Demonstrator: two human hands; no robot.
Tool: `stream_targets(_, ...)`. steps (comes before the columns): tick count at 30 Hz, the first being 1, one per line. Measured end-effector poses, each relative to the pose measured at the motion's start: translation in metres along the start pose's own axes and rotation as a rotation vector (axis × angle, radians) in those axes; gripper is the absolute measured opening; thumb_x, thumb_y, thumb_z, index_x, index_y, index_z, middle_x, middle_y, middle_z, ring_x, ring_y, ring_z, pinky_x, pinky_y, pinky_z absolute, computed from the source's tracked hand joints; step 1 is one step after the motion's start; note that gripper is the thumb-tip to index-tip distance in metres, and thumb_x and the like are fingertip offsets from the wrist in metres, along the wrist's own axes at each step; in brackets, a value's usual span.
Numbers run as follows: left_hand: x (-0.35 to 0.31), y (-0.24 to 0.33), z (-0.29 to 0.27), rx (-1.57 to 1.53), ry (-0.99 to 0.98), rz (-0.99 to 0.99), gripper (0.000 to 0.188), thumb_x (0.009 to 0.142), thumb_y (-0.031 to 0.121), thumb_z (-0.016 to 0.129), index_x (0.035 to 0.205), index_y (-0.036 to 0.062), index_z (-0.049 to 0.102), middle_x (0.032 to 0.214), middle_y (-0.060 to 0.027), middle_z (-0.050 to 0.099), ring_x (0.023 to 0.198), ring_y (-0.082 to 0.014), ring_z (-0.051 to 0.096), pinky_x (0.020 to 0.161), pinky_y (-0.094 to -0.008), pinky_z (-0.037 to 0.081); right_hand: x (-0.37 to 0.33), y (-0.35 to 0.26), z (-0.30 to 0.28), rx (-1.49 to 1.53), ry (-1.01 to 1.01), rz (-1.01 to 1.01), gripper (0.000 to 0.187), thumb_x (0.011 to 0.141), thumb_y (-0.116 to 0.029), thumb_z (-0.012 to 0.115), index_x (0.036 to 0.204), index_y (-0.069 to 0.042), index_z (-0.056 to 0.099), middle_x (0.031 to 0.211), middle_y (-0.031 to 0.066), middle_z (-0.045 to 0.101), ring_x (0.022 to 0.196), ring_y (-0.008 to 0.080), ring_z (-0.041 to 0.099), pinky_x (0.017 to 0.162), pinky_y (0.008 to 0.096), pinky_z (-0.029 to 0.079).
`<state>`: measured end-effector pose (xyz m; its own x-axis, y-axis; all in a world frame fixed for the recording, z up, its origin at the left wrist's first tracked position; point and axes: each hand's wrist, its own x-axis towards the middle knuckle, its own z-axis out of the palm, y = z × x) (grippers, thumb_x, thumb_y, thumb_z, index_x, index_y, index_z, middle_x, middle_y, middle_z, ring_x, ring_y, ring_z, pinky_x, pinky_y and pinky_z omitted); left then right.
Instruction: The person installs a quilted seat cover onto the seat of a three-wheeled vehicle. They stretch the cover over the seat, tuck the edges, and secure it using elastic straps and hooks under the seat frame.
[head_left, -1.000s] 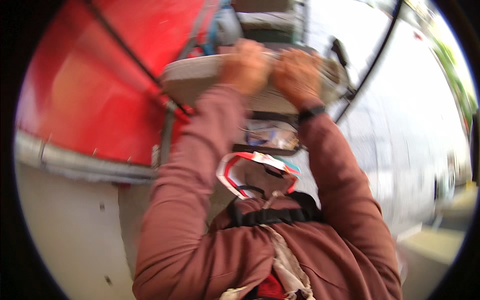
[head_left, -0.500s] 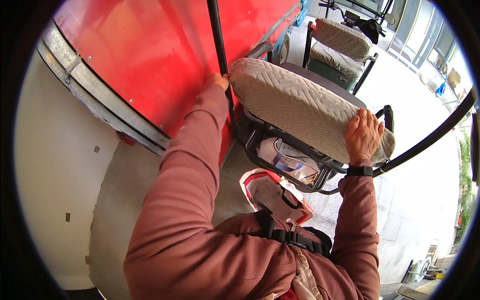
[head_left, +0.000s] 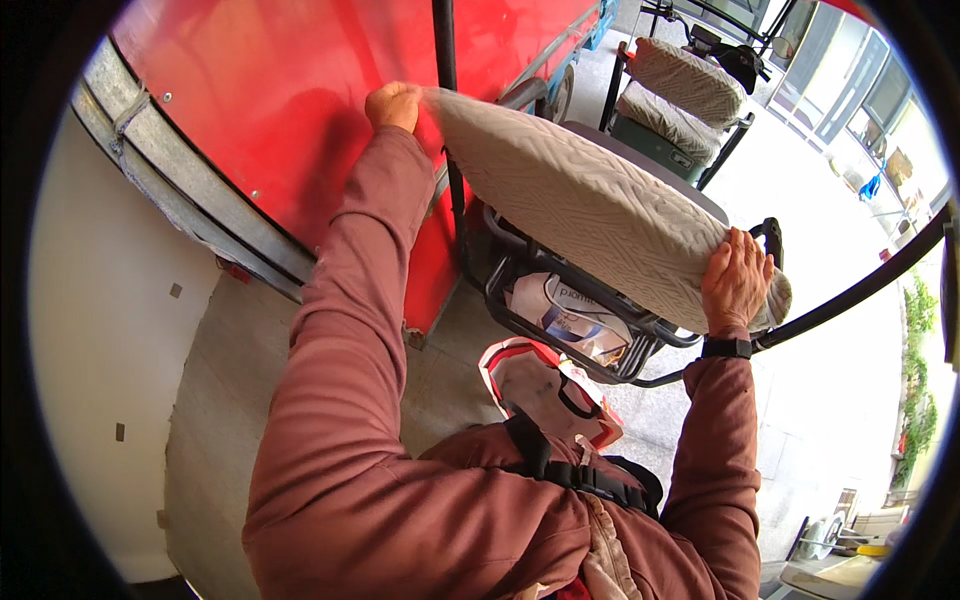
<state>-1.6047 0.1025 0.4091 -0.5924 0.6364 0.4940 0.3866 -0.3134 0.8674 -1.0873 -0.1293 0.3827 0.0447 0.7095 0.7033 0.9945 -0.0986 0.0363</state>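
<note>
A grey-beige, quilted fabric seat cover (head_left: 590, 205) stretches over the backrest of a three-wheeled vehicle. At its left end my left hand (head_left: 396, 105) pinches the edge, drawing the cloth out to the left past the black upright pole (head_left: 447, 50). My right hand (head_left: 738, 278) grips the right end, fingers lying over the top edge; a dark band circles that wrist. Beneath the backrest, the black metal rack (head_left: 530, 325) holds a white printed bag (head_left: 575, 315). The backrest itself is hidden by the cloth.
A large red panel (head_left: 250, 90) rises close on the left. On the paved floor below the rack stands an open red-and-white bag (head_left: 535, 385). The front seat (head_left: 685, 80) has matching covers, with handlebars beyond. A curved black bar (head_left: 860, 295) runs along the right.
My left hand has moved up and left, away from the pole, pulling the cover's left end outward. My right hand keeps its hold on the right end, shifting slightly.
</note>
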Motion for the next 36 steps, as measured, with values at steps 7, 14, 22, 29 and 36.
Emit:
stream_targets(7, -0.022, 0.047, -0.030, -0.339, -0.169, -0.151, 0.019, 0.092, 0.024, 0.068, 0.092, 0.0054, 0.068, 0.072, -0.0006, 0.063, 0.059, -0.0093, 0.059, 0.047, -0.0253, 0.047, 0.000, 0.000, 0.001, 0.004, 0.006, -0.022, 0.042, 0.100, -0.029, 0.041, 0.126, -0.005, 0.063, 0.128, 0.0139, 0.064, 0.125, 0.0308, 0.054, 0.115, 0.0509, 0.027)
stream_targets(14, -0.106, -0.040, 0.045, 0.039, -0.392, -0.162, 0.037, 0.092, 0.036, 0.070, 0.105, 0.0016, 0.071, 0.093, -0.0056, 0.071, 0.084, -0.0202, 0.068, 0.067, -0.0367, 0.055, 0.000, 0.008, 0.010, -0.023, 0.005, -0.033, 0.043, 0.100, -0.032, 0.040, 0.127, -0.010, 0.064, 0.129, 0.0093, 0.065, 0.124, 0.0285, 0.056, 0.113, 0.0483, 0.030)
stream_targets(22, -0.053, -0.079, -0.006, -0.344, -0.015, -0.346, 0.020, 0.086, 0.018, 0.070, 0.086, -0.0020, 0.070, 0.071, -0.0099, 0.067, 0.057, -0.0189, 0.063, 0.052, -0.0351, 0.051, -0.001, 0.010, 0.013, 0.008, 0.015, -0.033, 0.044, 0.101, -0.032, 0.037, 0.128, -0.009, 0.064, 0.129, 0.0100, 0.065, 0.125, 0.0278, 0.056, 0.113, 0.0465, 0.031)
stream_targets(29, -0.211, -0.123, 0.035, -0.331, -0.469, -0.968, 0.026, 0.081, 0.014, 0.072, 0.102, -0.0013, 0.067, 0.082, -0.0144, 0.068, 0.076, -0.0288, 0.070, 0.066, -0.0416, 0.060, 0.000, 0.008, 0.009, 0.013, -0.022, -0.018, 0.049, 0.102, -0.035, 0.033, 0.129, -0.007, 0.063, 0.131, 0.0130, 0.064, 0.125, 0.0312, 0.056, 0.112, 0.0461, 0.033)
stream_targets(36, -0.310, -0.153, 0.113, -0.659, -0.523, -1.289, 0.028, 0.082, 0.006, 0.068, 0.110, 0.0031, 0.064, 0.106, -0.0115, 0.066, 0.098, -0.0277, 0.067, 0.081, -0.0446, 0.058, 0.000, 0.004, 0.004, 0.040, -0.032, -0.025, 0.051, 0.102, -0.035, 0.032, 0.128, -0.006, 0.064, 0.130, 0.0130, 0.065, 0.123, 0.0325, 0.056, 0.110, 0.0439, 0.036)
